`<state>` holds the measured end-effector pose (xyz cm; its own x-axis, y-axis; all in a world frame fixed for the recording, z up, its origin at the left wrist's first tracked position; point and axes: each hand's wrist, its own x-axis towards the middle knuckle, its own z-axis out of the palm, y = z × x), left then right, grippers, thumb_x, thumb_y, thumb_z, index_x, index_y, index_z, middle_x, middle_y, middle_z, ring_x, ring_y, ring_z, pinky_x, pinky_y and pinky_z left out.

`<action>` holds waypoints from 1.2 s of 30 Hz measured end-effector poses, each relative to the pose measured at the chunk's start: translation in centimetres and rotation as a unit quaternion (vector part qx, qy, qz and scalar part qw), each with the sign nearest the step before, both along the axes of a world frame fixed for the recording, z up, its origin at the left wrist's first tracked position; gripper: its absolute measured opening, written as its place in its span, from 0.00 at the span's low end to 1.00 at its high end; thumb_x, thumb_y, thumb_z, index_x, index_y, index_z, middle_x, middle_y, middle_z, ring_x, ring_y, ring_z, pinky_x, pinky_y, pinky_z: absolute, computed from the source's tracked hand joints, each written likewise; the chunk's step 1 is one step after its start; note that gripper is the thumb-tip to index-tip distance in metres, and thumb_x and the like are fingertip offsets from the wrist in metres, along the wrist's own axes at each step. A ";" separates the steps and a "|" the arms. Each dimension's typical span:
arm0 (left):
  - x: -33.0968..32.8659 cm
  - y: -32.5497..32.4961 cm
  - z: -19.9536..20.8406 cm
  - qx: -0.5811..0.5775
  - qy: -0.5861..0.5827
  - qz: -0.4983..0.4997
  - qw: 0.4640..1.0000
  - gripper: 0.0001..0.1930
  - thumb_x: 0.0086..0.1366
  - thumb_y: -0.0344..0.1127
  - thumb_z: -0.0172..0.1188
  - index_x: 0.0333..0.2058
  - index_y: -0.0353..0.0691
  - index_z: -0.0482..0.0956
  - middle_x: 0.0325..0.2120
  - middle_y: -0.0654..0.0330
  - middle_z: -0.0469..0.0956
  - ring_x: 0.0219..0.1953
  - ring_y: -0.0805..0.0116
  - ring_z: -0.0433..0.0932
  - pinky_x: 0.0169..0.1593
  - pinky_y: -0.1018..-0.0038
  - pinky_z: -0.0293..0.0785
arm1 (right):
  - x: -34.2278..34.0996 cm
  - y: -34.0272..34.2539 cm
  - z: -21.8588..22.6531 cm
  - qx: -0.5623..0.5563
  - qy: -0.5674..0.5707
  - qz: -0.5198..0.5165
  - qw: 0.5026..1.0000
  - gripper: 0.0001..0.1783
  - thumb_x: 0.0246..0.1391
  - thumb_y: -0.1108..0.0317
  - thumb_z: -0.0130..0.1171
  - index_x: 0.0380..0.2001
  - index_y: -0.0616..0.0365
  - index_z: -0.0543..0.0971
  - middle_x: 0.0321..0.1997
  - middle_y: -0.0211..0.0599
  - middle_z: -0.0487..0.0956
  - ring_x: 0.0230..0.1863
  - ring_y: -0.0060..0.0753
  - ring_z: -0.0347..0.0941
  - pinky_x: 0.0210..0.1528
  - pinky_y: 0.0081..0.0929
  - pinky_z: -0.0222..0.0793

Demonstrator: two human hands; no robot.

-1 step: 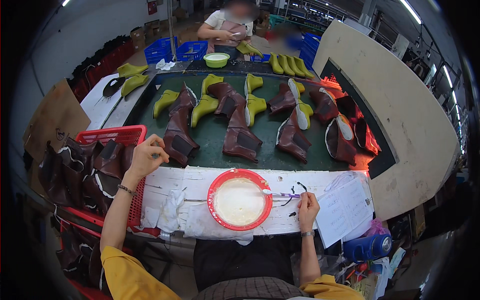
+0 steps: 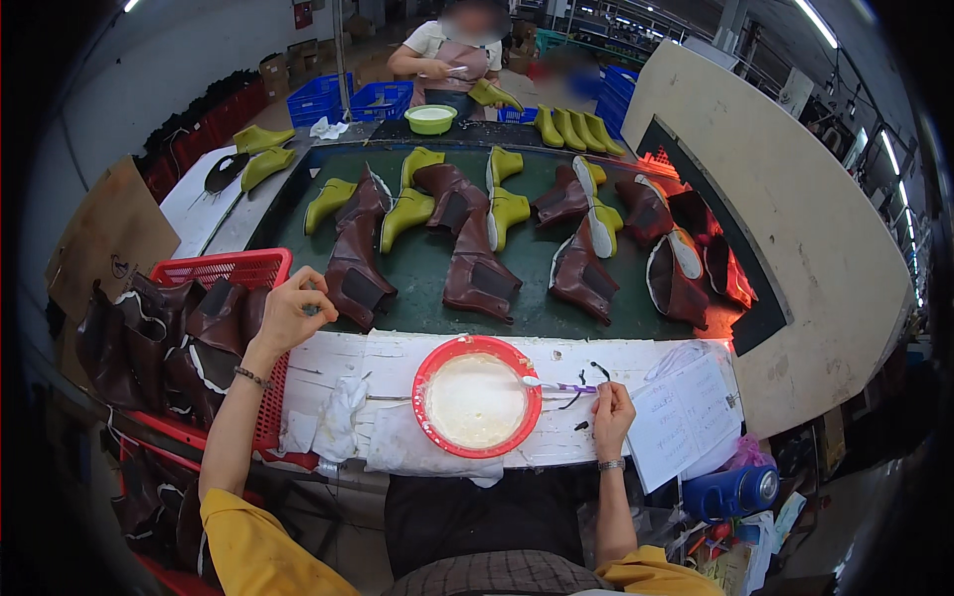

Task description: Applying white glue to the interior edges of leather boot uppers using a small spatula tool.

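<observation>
My left hand (image 2: 295, 312) hovers by the left edge of the green work surface, its fingers curled in toward the thumb with nothing visible in them. Right beside it lies a dark brown ankle boot upper (image 2: 358, 278). My right hand (image 2: 613, 417) grips a toothbrush (image 2: 571, 387) with a purple and white handle. The brush's white head rests over the right rim of a red bowl (image 2: 421, 422) that contains a cream-white paste (image 2: 475, 402). Several more boot uppers (image 2: 481, 278) and yellow-green shoe lasts (image 2: 407, 219) lie in rows on the green belt (image 2: 417, 306).
To the left, a red basket (image 2: 273, 260) is heaped with brown uppers. A white cloth (image 2: 341, 417) lies left of the bowl; a notebook (image 2: 681, 417) and blue bottle (image 2: 730, 494) are at right. A tall pale board (image 2: 785, 199) curves along the right. A co-worker (image 2: 462, 65) stands opposite.
My hands, the toothbrush and the bowl stay as they were. Across the belt, the co-worker's arms and body have shifted slightly to the left.
</observation>
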<state>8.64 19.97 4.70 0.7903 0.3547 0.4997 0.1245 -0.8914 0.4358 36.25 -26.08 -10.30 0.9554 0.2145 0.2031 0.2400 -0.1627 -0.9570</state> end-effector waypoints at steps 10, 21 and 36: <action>0.0 0.4 -0.2 -0.017 -0.023 -0.018 0.999 0.06 0.53 0.20 0.51 0.21 0.34 0.76 0.23 0.59 0.72 0.22 0.68 0.72 0.27 0.73 0.65 | 0.3 0.0 -0.4 -0.009 -0.016 -0.002 1.000 0.11 0.70 0.68 0.57 0.36 0.65 0.79 0.18 0.23 0.71 0.20 0.12 0.63 0.22 0.17 0.56; 0.5 0.1 -0.1 0.044 -0.039 -0.016 0.998 0.06 0.54 0.19 0.52 0.21 0.36 0.72 0.24 0.57 0.70 0.31 0.57 0.73 0.35 0.67 0.69 | 0.0 0.0 -0.1 -0.005 -0.008 -0.002 1.000 0.11 0.70 0.68 0.57 0.36 0.65 0.79 0.18 0.22 0.71 0.20 0.12 0.63 0.23 0.17 0.56; 0.2 0.8 -0.7 0.009 -0.033 -0.078 0.996 0.08 0.51 0.15 0.49 0.19 0.35 0.68 0.24 0.57 0.68 0.27 0.61 0.70 0.31 0.70 0.65 | 0.2 0.1 -0.3 -0.007 -0.006 0.002 1.000 0.12 0.71 0.67 0.57 0.35 0.64 0.79 0.18 0.22 0.71 0.20 0.12 0.63 0.23 0.17 0.55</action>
